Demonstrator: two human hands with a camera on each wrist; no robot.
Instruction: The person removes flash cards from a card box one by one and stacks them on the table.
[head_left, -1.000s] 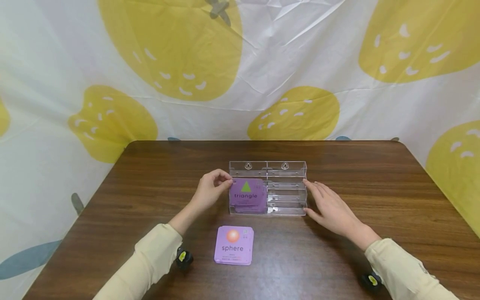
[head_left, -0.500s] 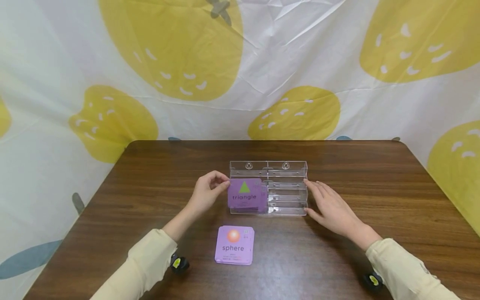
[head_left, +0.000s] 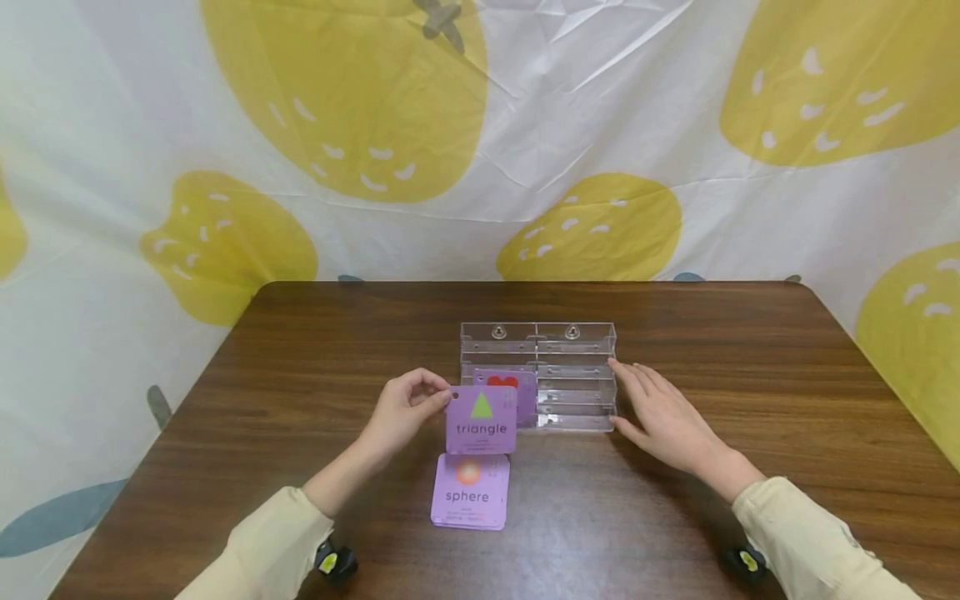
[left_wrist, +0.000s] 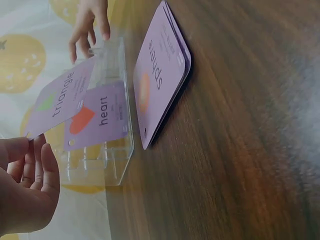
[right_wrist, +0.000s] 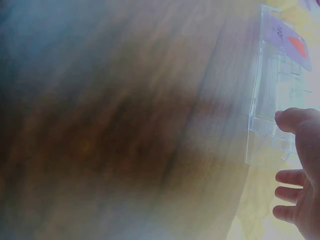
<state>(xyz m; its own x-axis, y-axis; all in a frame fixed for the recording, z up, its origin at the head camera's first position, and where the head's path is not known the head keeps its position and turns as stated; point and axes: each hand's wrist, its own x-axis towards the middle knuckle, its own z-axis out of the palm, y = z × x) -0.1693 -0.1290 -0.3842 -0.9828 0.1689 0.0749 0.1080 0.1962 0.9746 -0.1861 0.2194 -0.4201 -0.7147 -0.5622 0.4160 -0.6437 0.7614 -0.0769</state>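
Observation:
My left hand (head_left: 405, 414) pinches the top left corner of a purple triangle flash card (head_left: 482, 427) between thumb and finger. The card hangs in front of a clear acrylic rack (head_left: 575, 385) with tiered slots in two columns. A purple heart card (left_wrist: 98, 118) stands in the rack's left column, partly covered by the triangle card in the head view. My right hand (head_left: 667, 421) has its fingers extended, with fingertips at the rack's right side. A stack of purple cards (head_left: 468, 500), sphere on top, lies on the table in front of the rack, just below the triangle card.
The dark wood table (head_left: 337, 333) has its far edge close to a white curtain (head_left: 585, 100) printed with yellow fruit. Black wrist devices (head_left: 337, 564) are worn at both of the person's cuffs. Slots in the rack's right column show no cards.
The left hand has drawn the triangle card out of the rack, moving it toward the person and slightly left. The heart card behind it has come into sight. The right hand has stayed put.

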